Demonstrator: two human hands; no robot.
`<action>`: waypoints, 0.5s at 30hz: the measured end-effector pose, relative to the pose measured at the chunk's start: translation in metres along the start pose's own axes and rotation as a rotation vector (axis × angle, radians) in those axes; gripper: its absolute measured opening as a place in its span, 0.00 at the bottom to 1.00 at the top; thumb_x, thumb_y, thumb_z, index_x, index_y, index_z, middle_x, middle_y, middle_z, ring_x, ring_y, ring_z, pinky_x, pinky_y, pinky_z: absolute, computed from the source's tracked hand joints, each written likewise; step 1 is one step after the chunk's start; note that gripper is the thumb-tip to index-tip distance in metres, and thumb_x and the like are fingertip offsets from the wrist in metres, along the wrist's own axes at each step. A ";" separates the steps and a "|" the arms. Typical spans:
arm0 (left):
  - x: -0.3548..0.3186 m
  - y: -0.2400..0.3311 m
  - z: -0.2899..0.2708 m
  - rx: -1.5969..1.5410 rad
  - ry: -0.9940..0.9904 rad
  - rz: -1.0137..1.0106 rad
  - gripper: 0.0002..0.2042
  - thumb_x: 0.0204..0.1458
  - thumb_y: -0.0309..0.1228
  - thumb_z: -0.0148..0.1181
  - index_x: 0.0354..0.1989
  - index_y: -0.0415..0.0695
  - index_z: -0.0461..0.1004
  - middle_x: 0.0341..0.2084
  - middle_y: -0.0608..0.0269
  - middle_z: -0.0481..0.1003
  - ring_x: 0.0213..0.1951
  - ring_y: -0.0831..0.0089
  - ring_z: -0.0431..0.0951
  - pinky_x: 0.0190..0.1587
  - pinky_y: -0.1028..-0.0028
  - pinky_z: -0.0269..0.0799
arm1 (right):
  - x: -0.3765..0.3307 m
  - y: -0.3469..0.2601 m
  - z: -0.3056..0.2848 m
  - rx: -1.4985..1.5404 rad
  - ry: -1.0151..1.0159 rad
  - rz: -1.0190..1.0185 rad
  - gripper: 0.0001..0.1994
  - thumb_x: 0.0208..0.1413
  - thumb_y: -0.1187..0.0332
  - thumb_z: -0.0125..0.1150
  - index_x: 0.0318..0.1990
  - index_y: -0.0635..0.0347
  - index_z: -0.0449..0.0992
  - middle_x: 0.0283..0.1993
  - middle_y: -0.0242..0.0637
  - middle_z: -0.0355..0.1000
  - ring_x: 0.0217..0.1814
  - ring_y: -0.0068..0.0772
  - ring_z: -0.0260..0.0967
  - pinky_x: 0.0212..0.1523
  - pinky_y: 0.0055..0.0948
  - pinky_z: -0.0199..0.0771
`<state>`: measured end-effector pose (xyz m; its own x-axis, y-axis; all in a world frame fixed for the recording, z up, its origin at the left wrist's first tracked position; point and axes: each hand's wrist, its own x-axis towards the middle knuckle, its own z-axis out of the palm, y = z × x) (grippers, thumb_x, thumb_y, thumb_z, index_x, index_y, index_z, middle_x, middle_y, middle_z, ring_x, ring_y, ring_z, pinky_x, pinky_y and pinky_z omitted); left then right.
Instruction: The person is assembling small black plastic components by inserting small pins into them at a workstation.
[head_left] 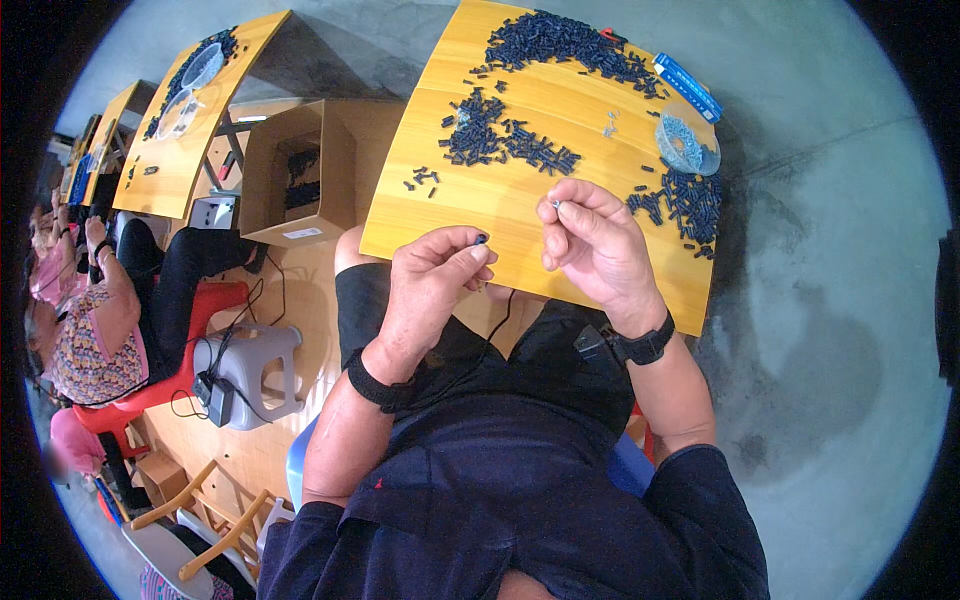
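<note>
My left hand (432, 285) pinches a small black cylindrical piece (481, 239) between thumb and forefinger, over the near edge of the yellow wooden table (420, 215). To its right, my right hand (603, 245) is closed on a tiny silvery piece (557, 204) at the fingertips; its exact kind is too small to tell. The two hands are apart. Beyond them lie loose heaps of short black pieces (540, 150). More black pieces (692, 205) lie by my right hand, below a clear round bowl (688, 145) of small pale-blue-looking parts.
A larger black heap (560, 42) covers the table's far end, near a red object (612, 36) and a blue box (688, 88). Several silvery bits (611, 124) lie mid-table. Left stand an open carton (285, 180), a grey stool (255, 370) with cables, and a seated person (100, 330) at another table.
</note>
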<state>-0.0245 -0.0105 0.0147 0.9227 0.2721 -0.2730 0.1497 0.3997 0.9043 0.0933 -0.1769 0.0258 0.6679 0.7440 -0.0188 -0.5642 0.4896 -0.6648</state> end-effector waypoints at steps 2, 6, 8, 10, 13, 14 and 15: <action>0.000 0.001 0.001 -0.003 -0.010 0.015 0.06 0.54 0.23 0.54 0.38 0.36 0.74 0.29 0.59 0.77 0.28 0.76 0.76 0.31 0.79 0.71 | -0.001 -0.001 0.002 -0.011 0.007 -0.002 0.08 0.57 0.73 0.52 0.43 0.64 0.72 0.37 0.40 0.73 0.27 0.28 0.73 0.28 0.29 0.79; 0.000 0.004 0.002 -0.011 -0.014 0.020 0.07 0.54 0.23 0.54 0.39 0.36 0.74 0.29 0.59 0.77 0.28 0.75 0.76 0.32 0.78 0.71 | -0.002 -0.004 0.007 -0.020 0.032 -0.008 0.07 0.57 0.73 0.53 0.42 0.64 0.72 0.35 0.40 0.73 0.25 0.27 0.72 0.24 0.28 0.78; -0.002 0.008 0.006 -0.015 -0.038 0.041 0.07 0.54 0.23 0.55 0.40 0.36 0.74 0.29 0.58 0.77 0.29 0.75 0.76 0.33 0.78 0.72 | -0.003 -0.006 0.010 -0.015 0.041 -0.007 0.07 0.58 0.73 0.53 0.42 0.64 0.72 0.34 0.39 0.73 0.24 0.27 0.72 0.23 0.28 0.78; -0.003 0.011 0.007 -0.021 -0.068 0.048 0.08 0.54 0.23 0.55 0.40 0.36 0.74 0.29 0.58 0.77 0.29 0.76 0.76 0.33 0.78 0.72 | -0.003 -0.008 0.016 -0.107 0.027 -0.013 0.06 0.58 0.72 0.52 0.40 0.66 0.72 0.31 0.38 0.72 0.23 0.26 0.71 0.22 0.28 0.78; -0.005 0.014 0.008 -0.006 -0.128 0.062 0.08 0.53 0.22 0.55 0.41 0.36 0.74 0.29 0.59 0.77 0.29 0.76 0.76 0.34 0.78 0.72 | -0.005 -0.011 0.027 -0.192 0.016 0.004 0.06 0.59 0.72 0.52 0.37 0.67 0.71 0.29 0.36 0.70 0.21 0.26 0.70 0.21 0.27 0.77; -0.005 0.015 0.008 0.016 -0.160 0.070 0.08 0.53 0.22 0.55 0.41 0.36 0.74 0.29 0.60 0.77 0.29 0.76 0.76 0.34 0.78 0.73 | -0.006 -0.011 0.030 -0.188 0.016 0.011 0.06 0.59 0.72 0.52 0.37 0.67 0.71 0.29 0.36 0.70 0.21 0.26 0.70 0.21 0.27 0.77; -0.005 0.013 0.007 0.018 -0.168 0.062 0.08 0.53 0.22 0.56 0.41 0.36 0.74 0.28 0.60 0.77 0.30 0.76 0.76 0.34 0.78 0.73 | -0.006 -0.013 0.034 -0.253 0.011 0.028 0.07 0.59 0.71 0.51 0.36 0.67 0.71 0.28 0.35 0.70 0.20 0.24 0.69 0.21 0.25 0.75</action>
<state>-0.0248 -0.0127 0.0307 0.9766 0.1448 -0.1589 0.0954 0.3706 0.9239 0.0799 -0.1725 0.0594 0.6596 0.7501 -0.0472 -0.4442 0.3384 -0.8296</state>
